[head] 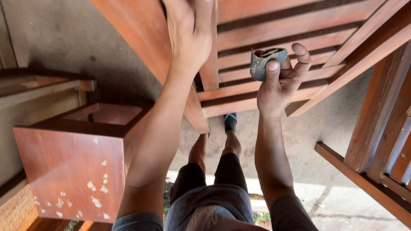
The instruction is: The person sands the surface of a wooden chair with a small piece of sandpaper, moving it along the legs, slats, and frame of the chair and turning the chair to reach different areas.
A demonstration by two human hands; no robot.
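My left hand [190, 32] reaches up and presses flat against a reddish-brown wooden slatted frame [282, 30], fingers wrapped on its upright edge. My right hand [280, 81] is raised beside it and grips a small grey folded pad, likely sandpaper [265, 62], between thumb and fingers. The pad sits just in front of the frame's horizontal slats. My legs and one dark shoe [230, 122] show below on the concrete floor.
A reddish-brown wooden cabinet [72, 171] with pale flecks stands at the lower left. More wooden frame pieces [376, 141] lean at the right. A wooden beam [43, 83] runs at the left. Grey concrete floor [299, 132] lies beneath.
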